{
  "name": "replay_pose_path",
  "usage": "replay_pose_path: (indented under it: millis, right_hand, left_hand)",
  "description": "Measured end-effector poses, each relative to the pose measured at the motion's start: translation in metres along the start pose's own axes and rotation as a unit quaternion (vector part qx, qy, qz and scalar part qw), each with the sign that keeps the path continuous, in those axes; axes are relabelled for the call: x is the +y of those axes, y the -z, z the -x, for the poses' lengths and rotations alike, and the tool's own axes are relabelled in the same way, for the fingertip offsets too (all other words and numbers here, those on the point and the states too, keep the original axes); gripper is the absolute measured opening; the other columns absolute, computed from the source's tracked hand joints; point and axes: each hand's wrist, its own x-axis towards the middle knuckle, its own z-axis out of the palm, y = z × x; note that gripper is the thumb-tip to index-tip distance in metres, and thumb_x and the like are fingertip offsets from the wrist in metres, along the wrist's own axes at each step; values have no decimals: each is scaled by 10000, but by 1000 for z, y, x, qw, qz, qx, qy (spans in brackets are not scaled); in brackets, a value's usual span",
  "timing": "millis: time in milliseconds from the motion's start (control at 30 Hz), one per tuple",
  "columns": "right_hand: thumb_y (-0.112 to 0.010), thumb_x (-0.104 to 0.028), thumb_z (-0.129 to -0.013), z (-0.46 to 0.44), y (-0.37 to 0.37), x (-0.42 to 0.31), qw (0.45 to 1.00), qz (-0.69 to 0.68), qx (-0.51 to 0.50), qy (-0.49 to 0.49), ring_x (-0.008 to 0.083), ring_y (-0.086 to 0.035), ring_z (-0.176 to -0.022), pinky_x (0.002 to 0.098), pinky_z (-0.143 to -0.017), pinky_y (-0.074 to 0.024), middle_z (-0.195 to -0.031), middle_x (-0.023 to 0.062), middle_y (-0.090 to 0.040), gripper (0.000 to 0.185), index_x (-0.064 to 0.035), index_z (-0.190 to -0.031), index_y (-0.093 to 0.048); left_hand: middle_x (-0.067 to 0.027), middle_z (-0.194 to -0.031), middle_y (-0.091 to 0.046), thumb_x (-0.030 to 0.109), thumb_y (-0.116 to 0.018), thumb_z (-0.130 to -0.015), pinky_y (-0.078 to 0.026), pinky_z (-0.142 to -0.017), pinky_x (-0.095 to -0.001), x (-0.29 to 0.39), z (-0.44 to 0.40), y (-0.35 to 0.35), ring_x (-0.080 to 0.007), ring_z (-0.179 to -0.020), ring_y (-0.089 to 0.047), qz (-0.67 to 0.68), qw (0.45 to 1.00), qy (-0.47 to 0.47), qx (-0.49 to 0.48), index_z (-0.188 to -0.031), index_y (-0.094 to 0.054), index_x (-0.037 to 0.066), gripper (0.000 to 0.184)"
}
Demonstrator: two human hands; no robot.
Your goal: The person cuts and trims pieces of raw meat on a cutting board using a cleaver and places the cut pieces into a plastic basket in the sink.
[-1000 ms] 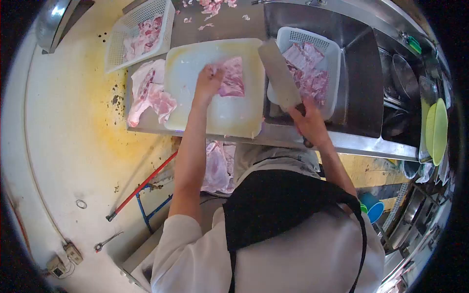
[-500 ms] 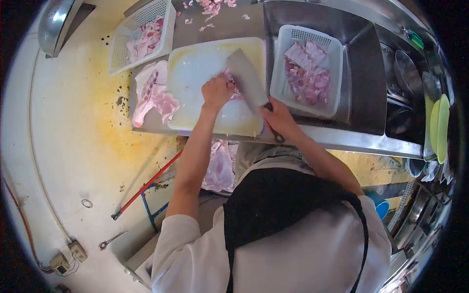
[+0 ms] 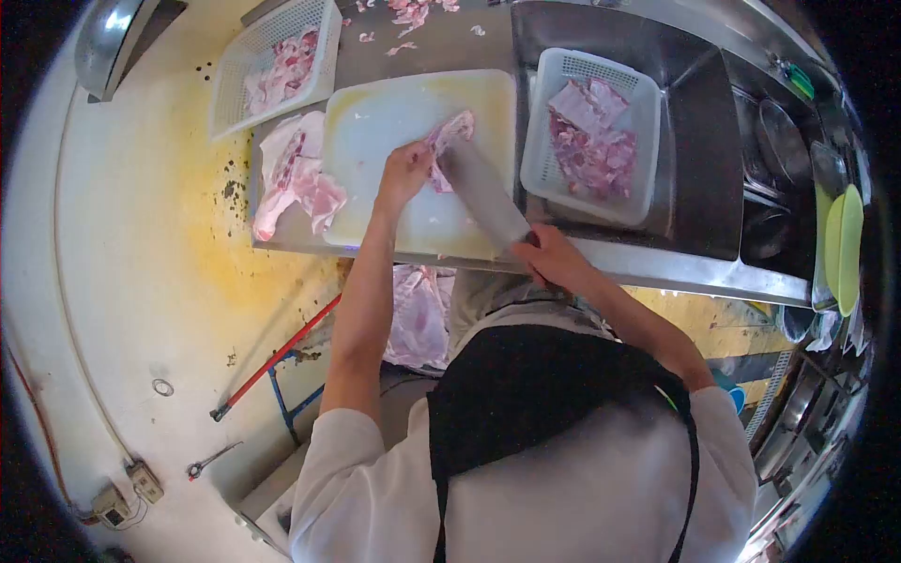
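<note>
On the white cutting board (image 3: 371, 178) lies a strip of raw meat (image 3: 454, 131). My left hand (image 3: 407, 172) pinches its left edge with closed fingers. My right hand (image 3: 556, 257) is wrapped around the handle of a cleaver (image 3: 488, 199). The broad blade, blurred by motion, slants up and left, and its tip end overlaps the meat. Whether the edge is cutting into the meat I cannot tell. A larger cut of raw meat with skin (image 3: 298, 178) rests on the steel counter left of the board.
A white basket of meat pieces (image 3: 228, 103) stands at the upper left. Another white basket with meat (image 3: 648, 141) sits right of the board. Small scraps (image 3: 409, 13) lie on the counter behind. Below the counter's front edge hangs or lies a big piece of meat (image 3: 419, 319).
The cleaver has swung down and toward me, uncovering more of the meat strip. My right hand has moved slightly right and nearer; my left hand has shifted slightly left.
</note>
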Motion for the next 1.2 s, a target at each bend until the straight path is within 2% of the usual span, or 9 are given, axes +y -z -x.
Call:
replay_pose_path:
  millis: [67,200,400,500,667,833,1033,1133,1200]
  right_hand:
    - [-607,-244,-920,11,3,0,1000,0,7,20,128,-511,-451,313,-443,-412,-630,49,-549,308,8,-1096,-584]
    - [-617,-271,-897,-69,-2,8,990,33,55,127,186,-599,-501,357,-498,-480,-709,121,-643,445,41,-1210,-574]
    - [-593,-253,-939,-90,-10,-30,991,16,54,121,119,-508,-443,306,-429,-407,-606,34,-537,284,6,-1051,-564]
    - [-589,-260,-950,-58,-16,21,988,21,37,150,116,-492,-430,295,-426,-400,-601,28,-526,297,12,-1066,-567]
    - [-589,-242,-946,2,2,10,999,6,-28,28,108,-489,-438,276,-433,-401,-613,25,-528,308,18,-1109,-569]
    - [-611,-294,-898,-78,-5,-14,986,56,46,147,194,-568,-481,376,-514,-471,-641,98,-608,410,38,-1140,-602]
    - [-574,-204,-928,-96,-22,-13,994,59,30,85,122,-502,-462,316,-446,-410,-630,35,-532,300,-14,-1161,-570]
    - [-599,-272,-898,-33,-11,13,977,180,-11,118,370,-661,-960,485,-851,-501,-1057,259,-665,481,61,-1239,-539]
    - [-607,-244,-903,16,0,7,977,179,-33,114,358,-655,-986,479,-864,-496,-1065,238,-670,445,45,-1236,-554]
  left_hand:
    - [-102,-697,-614,164,-603,-887,-442,-603,-337,-24,-3,0,-163,-632,-541,52,998,19,-10,-823,-637,-26,204]
    - [-85,-687,-600,164,-604,-889,-439,-608,-332,-18,-5,5,-150,-643,-532,31,998,35,-32,-834,-631,-31,205]
    - [-69,-656,-571,143,-583,-895,-426,-606,-327,-9,-3,7,-137,-641,-502,6,999,-25,-36,-794,-611,-7,183]
    - [-51,-646,-546,138,-573,-900,-418,-602,-322,-4,5,10,-130,-635,-485,31,1000,1,-1,-784,-602,-6,187]
    - [-30,-649,-524,139,-567,-901,-405,-592,-313,-1,17,28,-118,-629,-462,55,996,69,11,-790,-599,-13,191]
    - [-31,-659,-531,150,-555,-904,-407,-599,-308,-6,12,26,-117,-645,-471,44,997,68,7,-805,-607,-13,198]
    - [53,-674,-488,183,-529,-933,-328,-523,-238,-14,15,26,-56,-584,-423,51,998,40,7,-853,-611,65,165]
    - [28,-698,-528,168,-534,-914,-366,-537,-258,-13,21,33,-83,-613,-463,130,989,61,29,-870,-619,58,146]
    - [-31,-741,-608,170,-545,-895,-434,-570,-295,-11,31,49,-137,-679,-548,223,969,99,46,-882,-635,37,161]
